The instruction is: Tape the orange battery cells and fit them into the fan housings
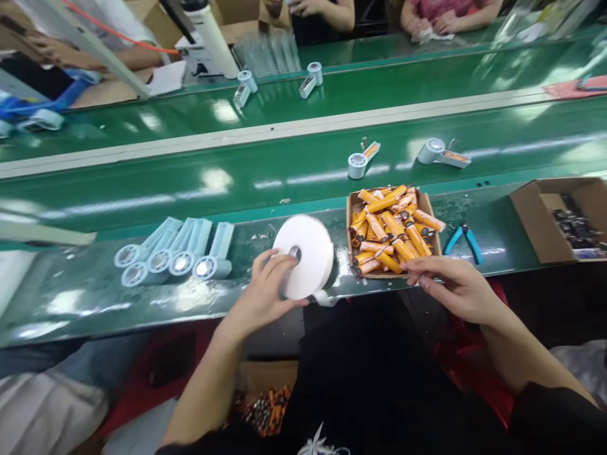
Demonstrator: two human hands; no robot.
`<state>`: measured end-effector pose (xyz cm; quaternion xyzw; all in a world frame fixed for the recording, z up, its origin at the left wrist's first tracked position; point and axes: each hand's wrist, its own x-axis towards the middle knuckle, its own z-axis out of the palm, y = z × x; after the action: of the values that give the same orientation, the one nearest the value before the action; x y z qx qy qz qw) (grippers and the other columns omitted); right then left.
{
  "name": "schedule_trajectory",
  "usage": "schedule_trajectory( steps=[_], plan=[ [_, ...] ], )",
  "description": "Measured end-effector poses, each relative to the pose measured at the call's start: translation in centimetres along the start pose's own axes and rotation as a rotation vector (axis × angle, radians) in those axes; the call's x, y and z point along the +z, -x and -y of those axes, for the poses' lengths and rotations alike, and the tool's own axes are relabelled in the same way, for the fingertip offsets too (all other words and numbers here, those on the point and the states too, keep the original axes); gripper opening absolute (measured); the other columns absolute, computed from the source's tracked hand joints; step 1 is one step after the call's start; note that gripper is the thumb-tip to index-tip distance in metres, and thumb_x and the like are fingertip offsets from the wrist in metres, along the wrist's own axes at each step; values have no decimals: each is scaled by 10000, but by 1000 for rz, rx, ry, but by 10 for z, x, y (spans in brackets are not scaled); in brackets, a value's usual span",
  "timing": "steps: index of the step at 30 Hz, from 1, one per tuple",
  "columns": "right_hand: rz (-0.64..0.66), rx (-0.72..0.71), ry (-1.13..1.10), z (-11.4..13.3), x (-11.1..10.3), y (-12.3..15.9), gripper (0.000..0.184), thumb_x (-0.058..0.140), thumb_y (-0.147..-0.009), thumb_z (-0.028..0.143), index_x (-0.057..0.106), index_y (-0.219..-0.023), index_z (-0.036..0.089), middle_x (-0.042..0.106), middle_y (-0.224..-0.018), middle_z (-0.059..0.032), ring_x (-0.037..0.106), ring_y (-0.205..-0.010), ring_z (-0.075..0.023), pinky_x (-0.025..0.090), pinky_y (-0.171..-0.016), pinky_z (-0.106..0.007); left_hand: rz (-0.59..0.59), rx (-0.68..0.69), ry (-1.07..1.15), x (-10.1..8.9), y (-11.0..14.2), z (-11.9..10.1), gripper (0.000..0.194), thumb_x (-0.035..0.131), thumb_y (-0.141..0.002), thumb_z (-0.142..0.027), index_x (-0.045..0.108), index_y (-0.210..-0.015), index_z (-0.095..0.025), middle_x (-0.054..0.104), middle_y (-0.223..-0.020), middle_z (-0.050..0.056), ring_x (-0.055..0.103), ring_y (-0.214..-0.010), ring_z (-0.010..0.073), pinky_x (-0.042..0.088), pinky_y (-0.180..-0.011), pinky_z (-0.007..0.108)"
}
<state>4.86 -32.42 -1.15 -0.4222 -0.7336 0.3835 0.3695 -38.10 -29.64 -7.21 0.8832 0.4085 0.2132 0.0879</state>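
My left hand [265, 287] grips a big roll of white tape [310, 253], its fingers by the core hole and its thumb at the lower edge. A short loose end of the tape hangs at the roll's bottom. At the near right corner of a shallow cardboard box [349, 221], my right hand [455, 287] has its fingers pinched together; whatever is between them is too small to make out. Orange-wrapped battery cells [396, 224], some with white strips on them, fill that box in a heap.
Several light blue fan housings [183, 253] lie on the bench to the left. Blue-handled cutters [465, 243] and a box of small dark parts [535, 221] are on the right. Fan units [358, 165] rest on the green conveyor [284, 164]. People sit across it.
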Motion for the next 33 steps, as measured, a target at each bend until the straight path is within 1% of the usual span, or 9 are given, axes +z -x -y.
schedule_trajectory(
  steps=[3,6,9,13,16,19,25,28,33],
  plan=[
    [266,146,-109,18,34,-25,582,789,-1000,371,641,-1546,233,845,-1052,-57,770,-703,-147,566,-576,-208,-256,20,-32,-1,-31,-29,778,907,-852,-470,509,-1489,-267,666,-1374,142,469,-1460,381,437,-1239,620],
    [422,90,-188,24,68,-34,356,765,-1023,414,781,-1296,187,836,-941,-47,731,-651,-135,512,-571,-210,-413,13,-55,12,-36,-47,689,842,-896,-287,501,-1495,-302,653,-1357,116,472,-1474,365,419,-1251,647],
    [608,-55,-43,20,89,-32,279,629,-1100,298,821,-938,176,782,-762,-28,702,-642,-137,488,-632,-233,-486,-124,13,37,-15,-51,699,818,-903,-233,501,-1521,-320,607,-1387,120,463,-1499,377,491,-1200,650],
    [858,-66,194,12,75,-34,240,751,-1043,385,829,-1174,200,836,-999,-54,762,-787,-173,520,-706,-255,-552,-488,297,69,31,-44,755,860,-898,-383,504,-1562,-336,480,-1495,136,494,-1478,356,663,-993,447],
    [519,-45,256,5,38,-55,388,723,-1054,475,776,-1359,242,825,-1200,-74,785,-987,-222,591,-881,-319,-551,-585,346,79,55,-40,771,865,-896,-411,508,-1576,-344,469,-1506,140,469,-1503,352,673,-987,420],
    [75,-87,510,-14,5,-94,332,634,-1076,334,767,-1367,248,791,-1307,-102,718,-1236,-309,558,-1104,-487,-463,-532,233,77,58,-42,746,796,-946,-335,471,-1617,-342,505,-1500,153,444,-1526,357,640,-1060,497],
    [125,-15,848,-55,-9,-155,336,701,-985,211,787,-1310,195,800,-1198,-133,685,-1211,-342,526,-1111,-556,-380,-318,16,69,24,-55,746,759,-954,-257,448,-1629,-311,596,-1433,154,509,-1433,383,468,-1210,653],
    [-55,-28,590,-51,-6,-149,321,699,-1015,262,766,-1325,209,785,-1201,-108,694,-1177,-300,541,-1116,-509,-368,-256,-15,66,12,-62,733,729,-969,-235,424,-1632,-313,609,-1414,147,502,-1429,385,464,-1202,644],
    [-355,-24,-181,-20,11,-111,632,834,-929,616,611,-1442,322,735,-1233,-35,734,-1063,-215,639,-997,-398,-355,-182,-50,65,5,-70,751,738,-968,-206,408,-1634,-310,635,-1382,149,503,-1416,386,459,-1181,621]
  ],
)
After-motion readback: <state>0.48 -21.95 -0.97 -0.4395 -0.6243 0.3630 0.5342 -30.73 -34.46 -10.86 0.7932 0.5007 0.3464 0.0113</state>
